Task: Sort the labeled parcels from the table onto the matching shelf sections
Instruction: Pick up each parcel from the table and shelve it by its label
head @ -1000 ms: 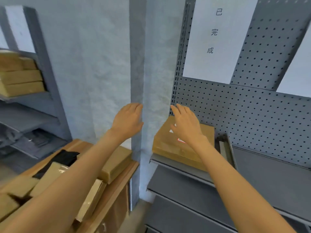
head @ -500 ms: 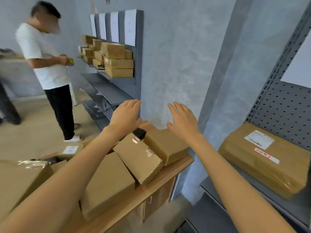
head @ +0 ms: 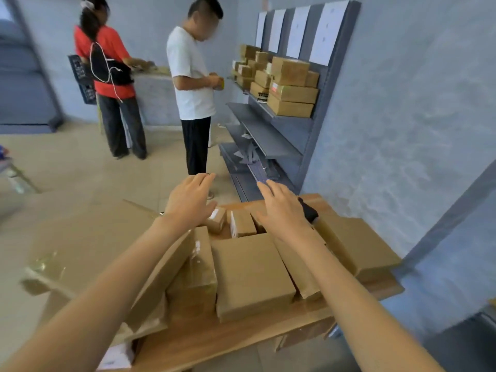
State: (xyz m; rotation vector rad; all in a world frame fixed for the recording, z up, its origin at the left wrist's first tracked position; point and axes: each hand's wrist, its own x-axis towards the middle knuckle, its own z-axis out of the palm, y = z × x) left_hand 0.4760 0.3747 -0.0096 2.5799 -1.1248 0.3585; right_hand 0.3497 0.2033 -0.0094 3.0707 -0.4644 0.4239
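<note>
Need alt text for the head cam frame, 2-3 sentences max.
Two bare hands, left hand and right hand, reach forward with open fingers over a wooden table piled with brown cardboard parcels, holding nothing. Beyond, a grey shelf against the wall carries stacked boxes under paper signs, and two people stand nearby.

Brown cardboard parcels lie heaped on the wooden table.

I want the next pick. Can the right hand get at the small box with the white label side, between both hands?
Probably yes: the right hand hovers open just beside the small box, with nothing covering its top.
</note>
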